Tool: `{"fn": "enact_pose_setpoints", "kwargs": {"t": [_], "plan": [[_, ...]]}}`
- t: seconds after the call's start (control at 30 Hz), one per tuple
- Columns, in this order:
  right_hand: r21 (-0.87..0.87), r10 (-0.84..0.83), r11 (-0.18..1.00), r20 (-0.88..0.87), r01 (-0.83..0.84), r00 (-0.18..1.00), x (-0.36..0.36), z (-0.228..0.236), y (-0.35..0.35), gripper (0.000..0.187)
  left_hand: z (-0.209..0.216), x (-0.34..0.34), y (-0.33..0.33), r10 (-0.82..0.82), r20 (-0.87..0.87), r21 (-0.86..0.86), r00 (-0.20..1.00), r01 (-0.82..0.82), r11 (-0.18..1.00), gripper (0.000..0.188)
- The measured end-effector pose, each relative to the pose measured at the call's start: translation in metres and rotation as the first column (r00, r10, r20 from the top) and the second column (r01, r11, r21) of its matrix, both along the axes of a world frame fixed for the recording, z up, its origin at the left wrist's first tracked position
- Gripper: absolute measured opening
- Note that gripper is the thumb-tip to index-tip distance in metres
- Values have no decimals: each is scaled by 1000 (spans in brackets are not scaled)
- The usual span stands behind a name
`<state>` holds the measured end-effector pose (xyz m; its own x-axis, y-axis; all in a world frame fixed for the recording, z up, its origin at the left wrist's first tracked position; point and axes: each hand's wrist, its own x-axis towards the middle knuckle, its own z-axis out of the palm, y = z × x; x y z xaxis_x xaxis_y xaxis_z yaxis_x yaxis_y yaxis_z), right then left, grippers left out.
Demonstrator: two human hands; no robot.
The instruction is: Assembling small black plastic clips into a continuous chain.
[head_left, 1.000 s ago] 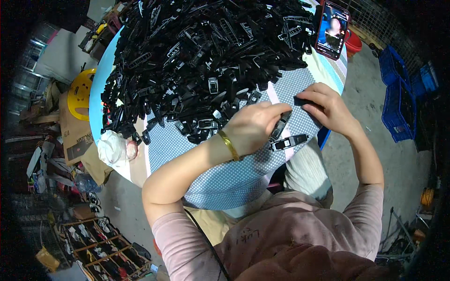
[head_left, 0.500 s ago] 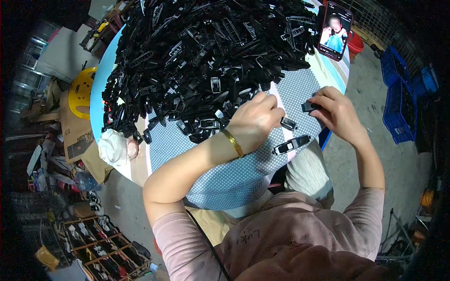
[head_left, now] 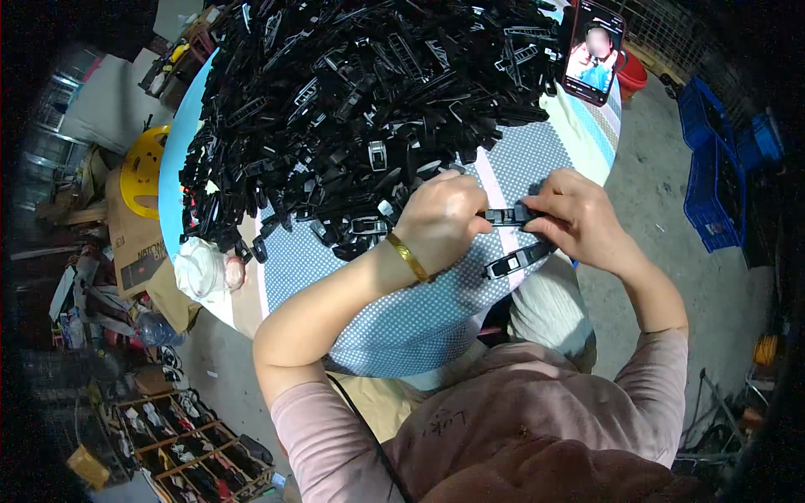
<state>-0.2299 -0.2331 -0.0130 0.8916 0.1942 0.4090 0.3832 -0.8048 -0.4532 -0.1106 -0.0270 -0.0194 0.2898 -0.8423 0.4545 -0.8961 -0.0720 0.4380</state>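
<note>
Both hands at work over the table point(head_left: 398, 323), nr its front edge! L hand point(head_left: 444, 210) has a narrow grip, thumb and forefinger pinched on the left end of a black clip point(head_left: 507, 217), other fingers curled in. R hand point(head_left: 577, 216) has the opp. end, also a tight pinch, thumb below, fingertips above. So the clip sits btwn the two hands, roughly level, over the dotted cloth. Can't tell if there's a separate pc under the R fingers; they cover that end.

Just below, on the cloth: a 2nd clip point(head_left: 517, 261), black w/ a pale spot, lying at a slant, right end close under the R hand. Touching or not? Can't tell.

Beyond the hands, a huge pile point(head_left: 360, 101) of black parts, some w/ shiny bits, covers most of the far side. Phone point(head_left: 595, 52) at the far right edge, screen lit. White bundle point(head_left: 199, 267) on the left edge, nr the pile. Gold bracelet point(head_left: 408, 257) on the L wrist.

Off the table: yellow stool point(head_left: 144, 172) at left, red bucket point(head_left: 633, 75) and blue crates point(head_left: 715, 201) at right.
</note>
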Motion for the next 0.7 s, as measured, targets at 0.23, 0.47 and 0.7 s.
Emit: {"fn": "enact_pose_setpoints", "kwargs": {"t": [0.23,0.47,0.7], "plan": [[143,161,979,-94,-147,982,15,2,0,26,3,-4,-5,7,-94,110,996,4,994,20],[-108,-208,965,243,240,947,65,-4,-37,31,13,-7,2,-112,-155,200,982,142,969,26],[-169,-176,953,367,252,913,87,-17,-48,32,7,0,2,-184,-123,8,975,187,982,25]]}}
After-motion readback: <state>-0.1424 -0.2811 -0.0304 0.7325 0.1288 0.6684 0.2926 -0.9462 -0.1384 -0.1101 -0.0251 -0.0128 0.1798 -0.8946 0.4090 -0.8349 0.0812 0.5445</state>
